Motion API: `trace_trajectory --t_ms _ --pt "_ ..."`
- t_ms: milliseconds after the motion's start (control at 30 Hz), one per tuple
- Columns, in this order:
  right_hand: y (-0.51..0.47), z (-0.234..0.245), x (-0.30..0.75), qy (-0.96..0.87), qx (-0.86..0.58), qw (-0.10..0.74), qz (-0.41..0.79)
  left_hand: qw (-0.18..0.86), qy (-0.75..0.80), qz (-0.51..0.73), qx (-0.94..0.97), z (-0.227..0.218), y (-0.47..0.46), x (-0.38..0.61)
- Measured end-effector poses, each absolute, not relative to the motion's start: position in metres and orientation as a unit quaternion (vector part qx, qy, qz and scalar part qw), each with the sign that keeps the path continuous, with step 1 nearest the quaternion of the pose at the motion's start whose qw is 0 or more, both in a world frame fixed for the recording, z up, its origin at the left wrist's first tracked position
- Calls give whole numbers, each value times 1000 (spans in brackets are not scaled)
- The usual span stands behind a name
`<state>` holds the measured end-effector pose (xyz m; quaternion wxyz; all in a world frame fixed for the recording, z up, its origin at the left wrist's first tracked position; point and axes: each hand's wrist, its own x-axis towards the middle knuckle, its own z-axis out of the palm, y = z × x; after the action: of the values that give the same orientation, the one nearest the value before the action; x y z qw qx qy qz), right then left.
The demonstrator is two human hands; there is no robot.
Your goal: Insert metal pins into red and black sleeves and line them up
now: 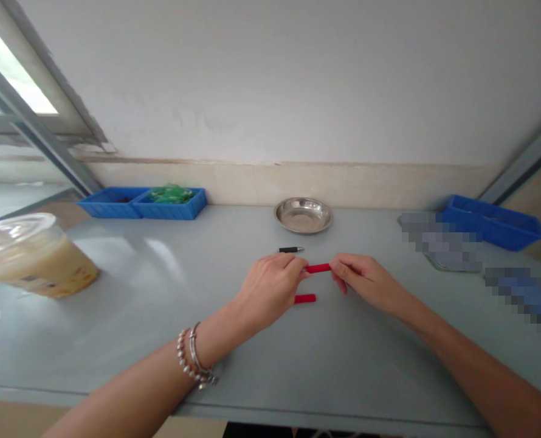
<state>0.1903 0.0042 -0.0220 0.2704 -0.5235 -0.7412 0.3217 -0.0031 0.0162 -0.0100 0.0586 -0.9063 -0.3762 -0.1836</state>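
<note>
A slim red stick, shaped like a pen barrel (318, 267), spans the space between my hands, just above the table. My left hand (273, 283) has its fingers closed around the left end and hides that part. The right end is pinched between thumb and fingers of my right hand (361, 277). Below them, a second red stick (306, 298) lies on the table, its left end hidden behind my left hand. Just beyond my left hand lies a black pen piece (290, 249) with a silvery tip pointing right. Farther back sits a round, shallow metal dish (303, 215).
Two joined blue bins (170, 210) stand at the back left, one with green wrapping inside. A lidded plastic cup of yellowish drink (37, 261) is at the left. Another blue bin (493, 225) stands at the right, near blurred-out items (444, 243). A wall closes the back.
</note>
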Motion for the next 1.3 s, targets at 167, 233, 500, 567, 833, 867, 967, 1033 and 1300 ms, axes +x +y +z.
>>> trace_trajectory --t_ms 167,233,500,567,833,867,967,1033,1300 --pt "2 -21 191 -750 -527 268 296 44 -387 -178 -903 -10 17 -3" --pt "2 -21 191 -748 -531 271 292 39 -391 -178 -902 -10 18 -3" --pt "2 -20 188 -741 -548 288 260 43 -396 -166 -902 -10 17 -3" --pt "3 -20 189 -735 -547 294 273 35 -399 -165 -901 -11 16 -3" --pt "2 -21 190 -700 -523 355 332 -149 -437 -166 -871 -1 20 -3" --pt "2 -21 191 -704 -522 356 325 -197 -441 -159 -861 2 21 -3" --pt "1 -19 192 -719 -507 361 308 -342 -434 -137 -822 11 24 -4" --pt "0 -18 194 -723 -493 372 311 -429 -420 -126 -790 16 25 -5" --pt "-4 -13 192 -690 -473 389 386 -536 -395 -108 -738 14 28 -10"
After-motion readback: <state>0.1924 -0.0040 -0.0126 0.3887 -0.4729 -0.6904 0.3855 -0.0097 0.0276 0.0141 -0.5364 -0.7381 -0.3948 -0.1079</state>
